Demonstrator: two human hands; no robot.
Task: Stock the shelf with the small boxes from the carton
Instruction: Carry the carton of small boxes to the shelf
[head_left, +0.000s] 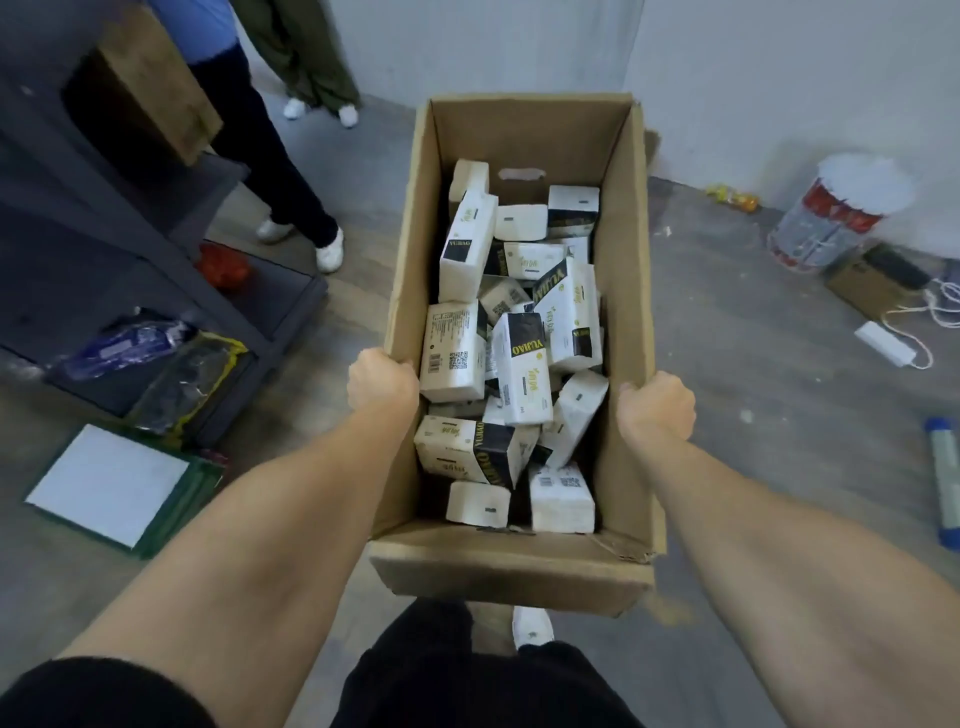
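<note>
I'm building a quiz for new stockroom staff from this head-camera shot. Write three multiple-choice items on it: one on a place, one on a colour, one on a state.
1. Where does the shelf stand relative to the carton?
A. To its left
B. To its right
C. Under it

2. What colours are the small boxes in the carton?
A. Red and blue
B. White with black panels
C. Plain green

3. What are the two hands doing?
A. Hanging idle
B. Each lifting out a small box
C. Gripping the carton's side walls

Answers:
1. A: the dark shelf fills the picture's left side, the carton sits in the middle.
2. B: the small boxes are white with black panels and yellow lettering.
3. C: the left hand curls over the left wall's top edge and the right hand over the right wall's.
</note>
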